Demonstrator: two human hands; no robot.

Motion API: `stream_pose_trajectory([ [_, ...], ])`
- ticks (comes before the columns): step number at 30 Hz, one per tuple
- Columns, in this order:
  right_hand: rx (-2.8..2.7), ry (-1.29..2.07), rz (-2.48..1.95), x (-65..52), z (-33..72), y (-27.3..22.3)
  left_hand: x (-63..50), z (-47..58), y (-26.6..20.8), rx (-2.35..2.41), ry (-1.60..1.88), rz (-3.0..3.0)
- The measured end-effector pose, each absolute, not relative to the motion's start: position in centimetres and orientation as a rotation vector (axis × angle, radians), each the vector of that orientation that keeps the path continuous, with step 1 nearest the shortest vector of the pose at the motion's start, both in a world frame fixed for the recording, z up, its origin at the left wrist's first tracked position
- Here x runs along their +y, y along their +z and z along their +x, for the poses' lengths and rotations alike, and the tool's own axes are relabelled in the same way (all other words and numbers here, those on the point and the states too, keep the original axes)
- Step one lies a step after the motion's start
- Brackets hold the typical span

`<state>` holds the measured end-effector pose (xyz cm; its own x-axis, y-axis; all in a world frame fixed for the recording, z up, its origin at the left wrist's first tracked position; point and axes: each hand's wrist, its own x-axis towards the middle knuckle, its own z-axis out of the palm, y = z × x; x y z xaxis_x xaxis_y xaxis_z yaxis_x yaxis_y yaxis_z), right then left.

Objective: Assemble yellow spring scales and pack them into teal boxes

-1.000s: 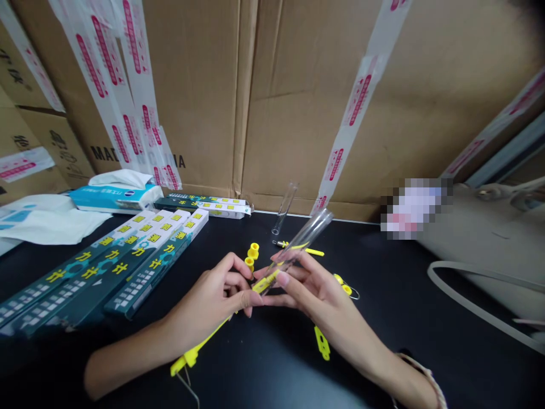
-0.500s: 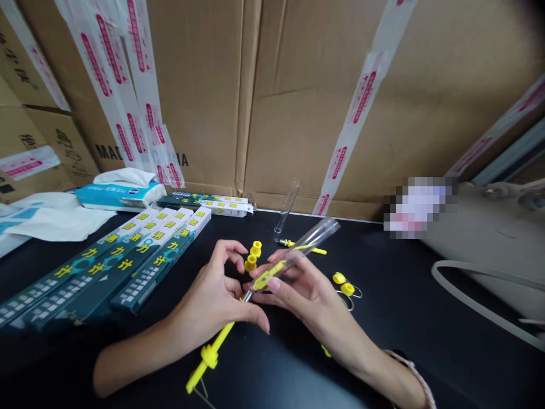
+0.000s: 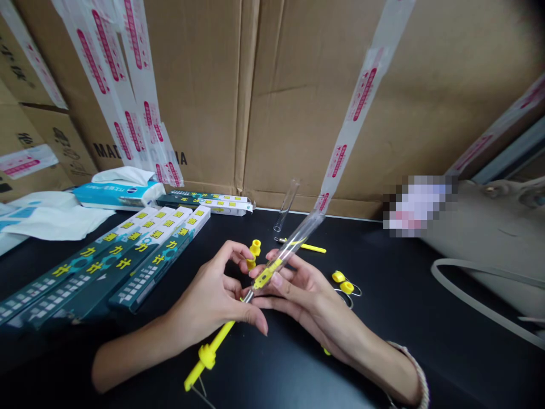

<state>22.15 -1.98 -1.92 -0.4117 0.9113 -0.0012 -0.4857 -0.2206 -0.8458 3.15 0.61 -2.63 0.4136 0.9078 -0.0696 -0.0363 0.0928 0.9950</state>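
Observation:
My right hand (image 3: 304,287) is closed around a clear plastic tube (image 3: 304,233), which slants up and away from me. A yellow flat piece (image 3: 266,276) shows inside the tube's near end. Below it, a metal spring (image 3: 248,295) joins a long yellow rod (image 3: 223,335) with a collar and a wire hook at its lower end. My left hand (image 3: 213,289) curls around this spring and rod, partly hiding them. Its index finger reaches close to two yellow caps (image 3: 255,247) standing on the black table; whether it touches them I cannot tell.
Behind my hands lie another clear tube (image 3: 287,204) and a yellow rod with a spring (image 3: 313,247). Yellow caps with wire hooks (image 3: 347,287) lie on the right. Several spring-scale boxes (image 3: 159,258), a tissue pack (image 3: 119,195) and a large carton (image 3: 204,102) surround the table; a beige bag (image 3: 481,238) stands right.
The clear tube has swung so its far end points further left. My right hand has turned slightly with it. My left hand's index finger has come closer to the yellow caps.

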Motion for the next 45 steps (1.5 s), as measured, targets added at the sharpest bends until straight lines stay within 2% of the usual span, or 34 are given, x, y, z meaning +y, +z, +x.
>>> stream_pose_trajectory([
  [21, -1.003, 1.863, -0.705, -2.4, 21.8, -1.9, 0.2, 3.4, -2.3, 0.881, 0.919, 1.263],
  [28, -1.027, 1.895, -0.6, -2.6, 21.7, -1.9, 0.4, 3.2, -2.9, 0.907, 0.905, 1.326],
  [39, -1.066, 1.766, -0.652, -2.1, 22.8, -1.1, 0.8, 2.8, -2.5, 0.767, 0.78, 1.36],
  [45, -1.03, 1.59, -0.758, -1.2, 25.3, 0.0, 0.5, 2.6, -2.2, 0.788, 0.686, 1.473],
])
